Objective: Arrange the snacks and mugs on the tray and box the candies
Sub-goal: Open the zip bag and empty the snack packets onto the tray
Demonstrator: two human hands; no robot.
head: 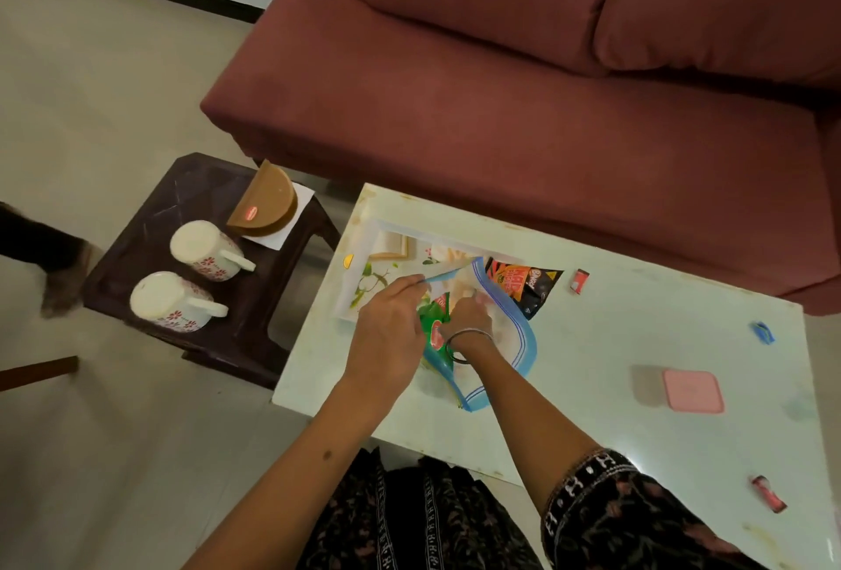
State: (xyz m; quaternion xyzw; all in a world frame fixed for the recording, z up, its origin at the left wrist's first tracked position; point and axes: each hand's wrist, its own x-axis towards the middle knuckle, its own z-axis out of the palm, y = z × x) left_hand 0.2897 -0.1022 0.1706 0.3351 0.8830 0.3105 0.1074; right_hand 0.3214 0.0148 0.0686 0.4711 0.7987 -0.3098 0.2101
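A clear zip bag (pixel 514 333) with a blue seal lies on the white table, partly over a floral tray (pixel 364 283). My left hand (pixel 387 324) pinches the bag's upper edge and holds it open. My right hand (pixel 468 319) reaches inside the bag and is closed around a green snack packet (pixel 434 324). A black and orange snack packet (pixel 523 287) lies on the tray's right end. Two white floral mugs (pixel 205 251) (pixel 170 303) lie on their sides on a dark stool. Wrapped candies lie on the table: red (pixel 580 281), blue (pixel 762 332), red (pixel 769 493), yellow (pixel 348 261).
A pink square box (pixel 692 390) sits on the table (pixel 614 342) at the right. The dark stool (pixel 191 205) on the left also holds a brown half-round container (pixel 266 201) on a napkin. A maroon sofa (pixel 500 69) stands behind the table.
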